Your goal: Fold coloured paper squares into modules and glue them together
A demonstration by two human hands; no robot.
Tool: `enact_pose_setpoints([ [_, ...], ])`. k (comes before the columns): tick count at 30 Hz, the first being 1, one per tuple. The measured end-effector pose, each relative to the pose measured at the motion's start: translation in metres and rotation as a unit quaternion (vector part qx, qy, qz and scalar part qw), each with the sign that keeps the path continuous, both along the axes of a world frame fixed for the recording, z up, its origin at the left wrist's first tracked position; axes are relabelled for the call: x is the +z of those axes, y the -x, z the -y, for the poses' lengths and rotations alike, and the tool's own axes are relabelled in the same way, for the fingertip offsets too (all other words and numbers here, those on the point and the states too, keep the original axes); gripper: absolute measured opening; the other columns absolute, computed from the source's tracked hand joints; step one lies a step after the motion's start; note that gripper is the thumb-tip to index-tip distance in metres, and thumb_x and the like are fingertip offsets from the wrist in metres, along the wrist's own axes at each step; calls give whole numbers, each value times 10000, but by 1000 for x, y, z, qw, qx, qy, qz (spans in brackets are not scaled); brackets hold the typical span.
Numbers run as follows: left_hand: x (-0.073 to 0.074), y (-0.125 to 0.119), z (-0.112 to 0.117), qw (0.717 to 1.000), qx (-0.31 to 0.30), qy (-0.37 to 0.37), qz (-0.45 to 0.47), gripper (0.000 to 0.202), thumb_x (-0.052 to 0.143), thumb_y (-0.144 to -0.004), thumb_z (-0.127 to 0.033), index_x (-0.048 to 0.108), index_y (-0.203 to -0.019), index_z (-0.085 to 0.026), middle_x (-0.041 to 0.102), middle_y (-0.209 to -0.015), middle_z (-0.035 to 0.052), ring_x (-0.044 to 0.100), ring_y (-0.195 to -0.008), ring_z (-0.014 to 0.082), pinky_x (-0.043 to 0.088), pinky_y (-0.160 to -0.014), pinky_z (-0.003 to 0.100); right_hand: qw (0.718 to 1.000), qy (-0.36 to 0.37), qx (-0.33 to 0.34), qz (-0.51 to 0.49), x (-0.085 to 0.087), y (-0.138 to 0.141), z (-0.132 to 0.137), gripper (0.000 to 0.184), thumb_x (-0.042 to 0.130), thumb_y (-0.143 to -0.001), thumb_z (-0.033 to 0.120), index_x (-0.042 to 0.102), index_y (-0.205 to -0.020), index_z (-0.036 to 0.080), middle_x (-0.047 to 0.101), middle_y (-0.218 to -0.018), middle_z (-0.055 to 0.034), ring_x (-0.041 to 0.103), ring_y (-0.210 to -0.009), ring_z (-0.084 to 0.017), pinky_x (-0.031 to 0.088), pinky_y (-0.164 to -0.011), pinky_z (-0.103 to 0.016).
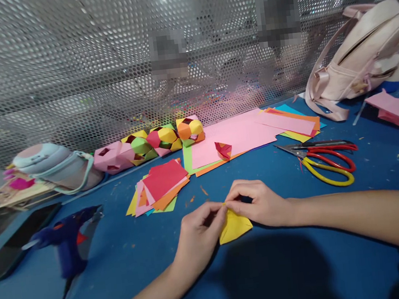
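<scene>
From afar I see the left hand [198, 229] and right hand [258, 201], both closely pinching the far tip of 1 yellow paper [234, 226] over the blue table [141, 270]. It looks light, crisp, easily creased; I'd grip its edges gently.

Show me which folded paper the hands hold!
The yellow folded paper piece, pinched by left hand and right hand; the small red folded paper lies untouched.

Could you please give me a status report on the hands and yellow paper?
Left hand, right hand: both pinching yellow paper near its far corner. Looks folded. Paper stack beyond, touching neither hand.
</scene>
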State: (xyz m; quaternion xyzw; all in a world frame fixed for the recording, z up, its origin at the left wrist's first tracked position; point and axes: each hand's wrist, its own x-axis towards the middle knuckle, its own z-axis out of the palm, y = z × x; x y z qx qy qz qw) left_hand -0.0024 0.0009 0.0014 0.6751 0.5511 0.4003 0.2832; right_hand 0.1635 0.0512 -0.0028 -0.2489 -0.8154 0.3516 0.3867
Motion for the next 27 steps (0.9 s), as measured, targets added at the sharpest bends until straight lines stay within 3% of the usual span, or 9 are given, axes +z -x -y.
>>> enact_pose_setpoints([
  [8, 0, -3, 1, 999, -26, -6, -38, 182, 529, -794, -252, 659, -695, -170, 667, -611, -2, 566, -530, 111, 423, -506, 189, 999, -32, 8, 18, -1, -1, 1, 103, 507, -836, 155, 545, -740, 157, 529, -713, -2, 485, -640, -98, 406, -609, -215],
  [11, 1, -1, -3, 1000, 9, 20, 5, 161, 555, -775, -279, 640, -695, -169, 649, -612, -3, 552, -539, 113, 432, -505, 196, 1000, -10, 5, 22, 1, -1, 1, 103, 491, -868, 209, 563, -821, 152, 544, -776, -16, 503, -696, -107, 415, -650, -224],
  [14, 1, 1, -9, 992, 71, 38, 93, 153, 569, -771, -311, 615, -755, -167, 665, -756, 23, 591, -655, 134, 482, -589, 225, 999, 15, -30, 29, 4, -1, -1, 138, 544, -839, 253, 561, -923, 145, 542, -833, -25, 500, -729, -116, 423, -672, -239],
  [17, 1, 3, -12, 981, 108, 45, 154, 154, 588, -755, -324, 574, -767, -171, 652, -840, 27, 599, -689, 134, 497, -614, 237, 997, 43, -62, 23, 4, 0, -3, 101, 542, -837, 239, 569, -864, 144, 532, -781, -6, 490, -677, -103, 415, -630, -222],
  [21, -2, 3, -12, 982, 91, 73, 149, 200, 608, -744, -342, 583, -853, -176, 655, -821, 12, 599, -671, 129, 499, -608, 232, 995, 48, -79, 29, 2, 1, -6, 175, 482, -872, 187, 591, -743, 145, 554, -709, 1, 506, -656, -100, 395, -609, -216],
  [27, -5, 2, -12, 982, 38, 124, 136, 292, 611, -741, -383, 641, -940, -172, 671, -822, 20, 600, -608, 137, 514, -571, 248, 997, 39, -52, 36, 1, 0, -6, 204, 474, -876, 158, 653, -781, 137, 611, -739, -19, 553, -680, -105, 418, -634, -214],
])
